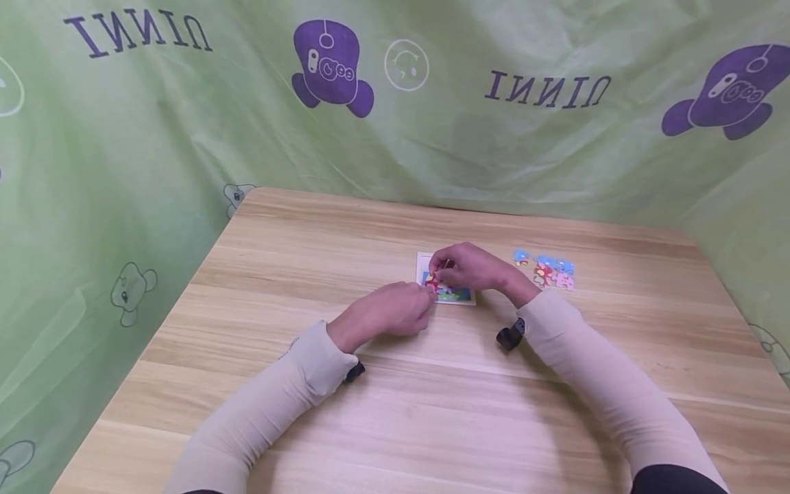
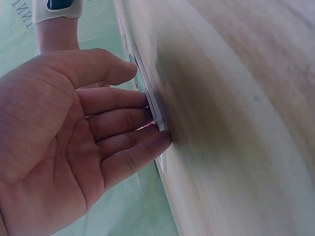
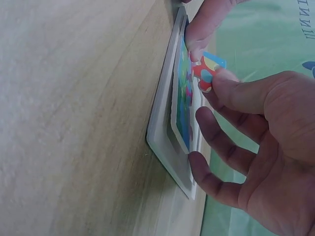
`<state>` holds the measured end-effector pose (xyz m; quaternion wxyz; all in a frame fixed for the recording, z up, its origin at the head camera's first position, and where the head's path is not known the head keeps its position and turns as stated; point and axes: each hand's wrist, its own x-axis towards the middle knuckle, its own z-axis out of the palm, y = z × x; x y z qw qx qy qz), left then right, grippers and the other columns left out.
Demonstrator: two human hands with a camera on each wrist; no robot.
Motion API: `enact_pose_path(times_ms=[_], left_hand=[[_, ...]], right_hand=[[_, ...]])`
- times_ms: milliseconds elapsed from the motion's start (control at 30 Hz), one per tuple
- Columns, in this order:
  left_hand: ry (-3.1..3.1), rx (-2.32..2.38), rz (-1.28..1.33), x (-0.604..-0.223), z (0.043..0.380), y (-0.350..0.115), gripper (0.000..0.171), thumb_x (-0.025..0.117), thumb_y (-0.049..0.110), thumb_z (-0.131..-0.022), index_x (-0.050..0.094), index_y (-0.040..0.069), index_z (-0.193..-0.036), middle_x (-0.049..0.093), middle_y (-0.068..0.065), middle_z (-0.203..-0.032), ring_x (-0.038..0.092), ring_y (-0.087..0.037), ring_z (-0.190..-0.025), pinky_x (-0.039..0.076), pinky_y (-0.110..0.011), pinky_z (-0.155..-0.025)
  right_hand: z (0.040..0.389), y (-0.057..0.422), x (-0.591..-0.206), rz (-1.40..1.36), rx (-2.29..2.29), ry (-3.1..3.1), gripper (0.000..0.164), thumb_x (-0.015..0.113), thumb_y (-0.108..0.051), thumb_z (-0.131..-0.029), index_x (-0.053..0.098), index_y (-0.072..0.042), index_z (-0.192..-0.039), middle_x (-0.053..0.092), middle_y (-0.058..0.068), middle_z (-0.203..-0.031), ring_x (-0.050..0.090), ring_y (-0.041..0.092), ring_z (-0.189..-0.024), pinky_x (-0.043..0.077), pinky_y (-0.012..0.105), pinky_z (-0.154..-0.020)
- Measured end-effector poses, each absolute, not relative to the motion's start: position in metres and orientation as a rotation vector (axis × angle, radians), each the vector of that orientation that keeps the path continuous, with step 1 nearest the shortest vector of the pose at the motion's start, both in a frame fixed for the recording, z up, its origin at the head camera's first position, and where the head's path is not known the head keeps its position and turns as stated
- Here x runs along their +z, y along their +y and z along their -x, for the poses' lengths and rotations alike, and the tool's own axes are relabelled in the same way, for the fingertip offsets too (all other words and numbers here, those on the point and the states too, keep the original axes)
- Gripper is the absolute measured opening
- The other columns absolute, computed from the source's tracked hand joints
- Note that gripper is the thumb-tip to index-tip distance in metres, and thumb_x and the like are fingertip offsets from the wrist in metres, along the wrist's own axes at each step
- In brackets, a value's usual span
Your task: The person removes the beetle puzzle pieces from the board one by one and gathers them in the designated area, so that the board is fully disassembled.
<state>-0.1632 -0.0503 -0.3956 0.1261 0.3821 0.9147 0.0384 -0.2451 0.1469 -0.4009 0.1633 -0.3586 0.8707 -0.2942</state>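
Observation:
A small jigsaw puzzle in a white tray [image 1: 422, 263] lies on the table, partly covered by both hands. My right hand [image 1: 472, 267] pinches a red, yellow and blue puzzle piece [image 3: 204, 74] between thumb and forefinger, tilted up at the assembled part [image 3: 183, 105]. The other fingers of that hand hang loosely bent over the tray. My left hand [image 1: 398, 309] is at the tray's near left side. Its fingers [image 2: 125, 118] are extended against the tray's edge, and in the right wrist view one of its fingertips presses on the pieces.
Several loose puzzle pieces [image 1: 555, 269] lie right of the tray, with one piece [image 1: 521, 256] slightly apart. The wooden table [image 1: 420, 412] meets a green patterned curtain [image 1: 395, 151] at its back edge. Dark straps are on both wrists.

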Motion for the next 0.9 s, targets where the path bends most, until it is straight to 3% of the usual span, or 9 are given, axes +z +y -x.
enact_pose_path(times_ms=[200,433,700,900], left_hand=[[2.652,0.122,-1.100,-0.3962,0.1632,-0.0500,0.022,0.055,0.017,-0.104,0.063,0.001,-0.118,0.060,-0.004,-0.087,0.058,-0.016,-0.073,0.053,-0.031,-0.068],[2.645,0.088,-1.128,-0.3961,0.1652,-0.0509,0.028,0.058,0.018,-0.102,0.063,0.000,-0.123,0.062,-0.006,-0.092,0.059,-0.016,-0.076,0.054,-0.032,-0.073],[2.628,0.084,-1.107,-0.3940,0.1652,-0.0521,0.037,0.058,0.018,-0.101,0.060,-0.002,-0.132,0.065,-0.009,-0.101,0.060,-0.018,-0.081,0.054,-0.035,-0.080],[2.608,0.095,-1.103,-0.3943,0.1655,-0.0520,0.037,0.059,0.016,-0.099,0.059,-0.001,-0.133,0.066,-0.011,-0.115,0.062,-0.019,-0.092,0.054,-0.036,-0.089]], right_hand=[[0.2441,0.1455,-0.4008,0.997,-0.826,2.504,0.007,0.068,-0.003,-0.096,0.072,-0.009,-0.097,0.067,-0.001,-0.087,0.060,0.018,-0.080,0.051,0.036,-0.076],[0.2439,0.1419,-0.4016,1.076,-0.742,2.570,0.005,0.072,-0.008,-0.094,0.072,-0.010,-0.099,0.067,-0.002,-0.088,0.059,0.017,-0.079,0.052,0.035,-0.074],[0.2463,0.1412,-0.4048,1.009,-0.704,2.543,0.026,0.069,-0.011,-0.099,0.072,-0.009,-0.125,0.071,0.003,-0.100,0.062,0.017,-0.085,0.053,0.036,-0.081],[0.2480,0.1405,-0.4020,0.995,-0.704,2.586,0.016,0.067,-0.009,-0.098,0.075,-0.012,-0.111,0.069,0.001,-0.094,0.060,0.017,-0.078,0.051,0.035,-0.073]])
